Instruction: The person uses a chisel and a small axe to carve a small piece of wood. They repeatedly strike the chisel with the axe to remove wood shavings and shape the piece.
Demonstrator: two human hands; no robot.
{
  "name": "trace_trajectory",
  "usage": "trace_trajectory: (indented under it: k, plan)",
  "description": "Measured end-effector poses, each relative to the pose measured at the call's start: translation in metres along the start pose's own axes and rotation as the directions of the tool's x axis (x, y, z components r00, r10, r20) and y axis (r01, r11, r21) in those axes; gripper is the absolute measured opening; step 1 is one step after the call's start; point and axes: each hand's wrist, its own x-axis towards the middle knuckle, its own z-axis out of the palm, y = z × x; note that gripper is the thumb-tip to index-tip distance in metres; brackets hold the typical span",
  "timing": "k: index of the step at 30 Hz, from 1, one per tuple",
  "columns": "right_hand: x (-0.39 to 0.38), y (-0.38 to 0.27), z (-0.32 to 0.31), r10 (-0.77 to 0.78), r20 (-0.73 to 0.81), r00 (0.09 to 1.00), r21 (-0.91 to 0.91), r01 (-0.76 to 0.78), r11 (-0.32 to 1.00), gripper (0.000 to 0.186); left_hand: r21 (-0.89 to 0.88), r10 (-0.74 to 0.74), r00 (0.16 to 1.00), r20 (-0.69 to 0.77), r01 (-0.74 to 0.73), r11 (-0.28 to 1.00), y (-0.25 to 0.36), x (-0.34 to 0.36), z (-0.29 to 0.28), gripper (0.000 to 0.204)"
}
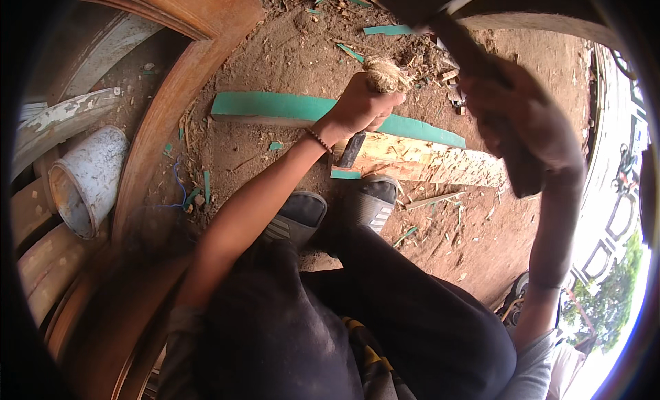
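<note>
My left hand (pixel 357 111) grips a chisel by its frayed, pale handle (pixel 385 73); its dark flat blade (pixel 354 151) stands on a pale wooden board (pixel 433 163) with rough, chipped faces and a bit of green paint. Behind that board lies a long green-painted plank (pixel 275 107). My right hand (pixel 519 118) is raised at the upper right, closed on the dark handle of a hammer-like tool (pixel 419 4), whose dark head is blurred at the top edge.
Wooden frames (pixel 151 125) and curved boards lean at the left beside a dirty white bucket (pixel 93 180). My sandalled feet (pixel 371 200) are just below the board. Wood chips and green strips (pixel 385 30) litter the dirt. A bright opening with metalwork (pixel 605 249) is at right.
</note>
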Motion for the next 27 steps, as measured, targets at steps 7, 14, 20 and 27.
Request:
trace_trajectory:
  k: [7,14,20,27]
  plan:
    - [0.008,-0.022,-0.005,-0.269,-0.297,0.916,0.065,0.3,0.952,0.032,-0.092,-0.078,0.996,-0.031,0.075,0.993,-0.006,0.001,-0.018,0.039]
    - [0.009,0.022,0.042,0.06,0.092,0.994,0.122,-0.071,0.99,0.025,-0.104,-0.079,0.98,-0.183,0.061,0.993,-0.001,-0.013,-0.007,0.036]
    - [-0.021,0.059,0.043,0.012,0.017,1.0,0.246,-0.015,0.969,0.023,-0.036,0.005,0.998,-0.064,-0.008,0.999,0.002,-0.012,-0.001,0.03]
    - [-0.11,0.167,0.08,0.383,-0.398,0.834,0.543,-0.123,0.831,0.019,0.256,0.012,0.989,-0.149,0.027,0.966,0.069,-0.034,-0.012,0.031]
